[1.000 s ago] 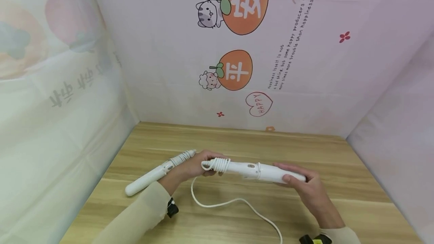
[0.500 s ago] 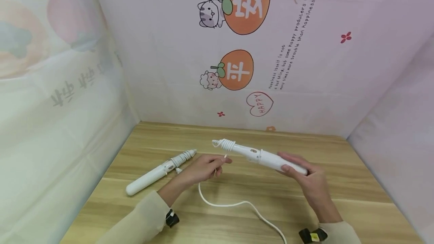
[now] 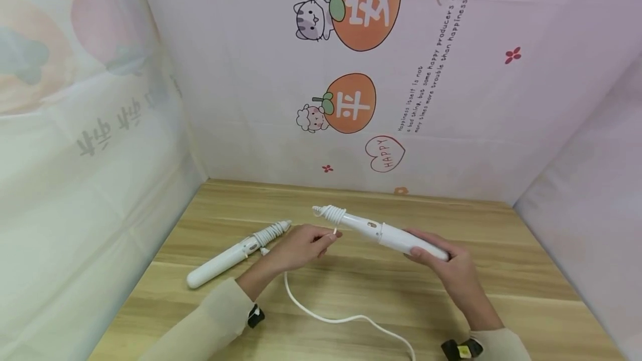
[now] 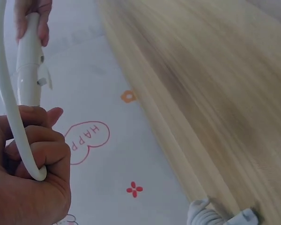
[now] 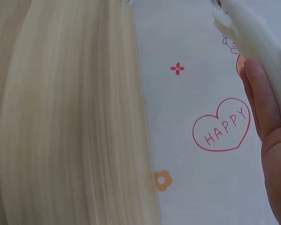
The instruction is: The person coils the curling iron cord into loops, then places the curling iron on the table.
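In the head view, my right hand point(image 3: 456, 272) grips the thick, rounded end of a white hair iron point(image 3: 398, 237), holding it tilted above the table. Its narrow end points up and left, wrapped in several turns of white cord point(image 3: 331, 214). My left hand point(image 3: 303, 247) is just below those turns, its curled fingers pinching the cord's free length, which trails down in a curve toward the table's near side. The left wrist view shows the cord point(image 4: 10, 108) running into the left fist point(image 4: 35, 164). Right fingers point(image 5: 262, 98) lie along the iron's white body point(image 5: 257, 47).
A second white hair iron point(image 3: 218, 267), its cord wound round its handle, lies on the wooden table point(image 3: 501, 272) at left, beside my left forearm. Printed white cloth point(image 3: 251, 88) rises behind the table and along both sides.
My left hand has come out from behind the wrapped end and now pinches the cord below it. The iron's wrapped end has risen, and the trailing cord has shifted.
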Motion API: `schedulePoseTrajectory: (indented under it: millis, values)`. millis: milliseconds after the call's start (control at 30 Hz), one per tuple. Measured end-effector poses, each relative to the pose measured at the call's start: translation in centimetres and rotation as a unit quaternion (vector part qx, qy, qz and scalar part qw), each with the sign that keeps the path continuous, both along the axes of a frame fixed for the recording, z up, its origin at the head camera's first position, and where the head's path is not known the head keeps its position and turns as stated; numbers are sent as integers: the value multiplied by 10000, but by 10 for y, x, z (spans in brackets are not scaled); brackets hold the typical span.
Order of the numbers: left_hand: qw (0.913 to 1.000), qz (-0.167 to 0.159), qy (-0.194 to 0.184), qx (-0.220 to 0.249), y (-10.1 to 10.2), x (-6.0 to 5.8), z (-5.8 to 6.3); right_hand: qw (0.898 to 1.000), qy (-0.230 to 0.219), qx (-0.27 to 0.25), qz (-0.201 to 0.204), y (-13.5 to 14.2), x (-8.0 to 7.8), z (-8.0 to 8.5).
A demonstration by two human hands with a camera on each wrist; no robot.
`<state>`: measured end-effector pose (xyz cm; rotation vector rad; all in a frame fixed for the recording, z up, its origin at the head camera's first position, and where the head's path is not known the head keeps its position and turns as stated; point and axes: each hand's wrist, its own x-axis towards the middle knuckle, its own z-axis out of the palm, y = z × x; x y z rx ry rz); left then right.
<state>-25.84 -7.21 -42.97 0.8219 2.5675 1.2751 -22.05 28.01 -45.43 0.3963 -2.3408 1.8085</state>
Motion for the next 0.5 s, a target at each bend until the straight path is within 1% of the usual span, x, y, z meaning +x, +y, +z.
schedulePoseTrajectory:
  millis: [33, 100, 167, 200, 267, 300, 367, 500]
  values:
    - [9999, -31, 104, -63, 2, -1, 1, 9997, -46, -225, 48, -1, -1, 1]
    - [9992, -94, 343, -190, 6, -2, 3, 9989, -94, -456, -7, -2, -2, 3]
    - [9983, -60, 518, -263, 9, -4, 7, 9988, -114, -444, -165, -4, -4, 5]
    - [9981, -5, 554, -278, 9, -6, 10, 9990, -113, -314, -295, -4, -4, 5]
    - [9982, 173, 508, -283, 8, -10, 16, 9982, -123, 81, -583, -5, -6, 7]
    - [9985, 292, 407, -243, 7, -14, 19, 9966, -114, 327, -746, -4, -8, 8]
    - [9982, 538, 246, -140, 4, -23, 24, 9936, -49, 592, -963, -4, -12, 8]
    - [9960, 885, 124, -22, -1, -45, 31, 9907, 33, 697, -1170, -1, -23, 10]
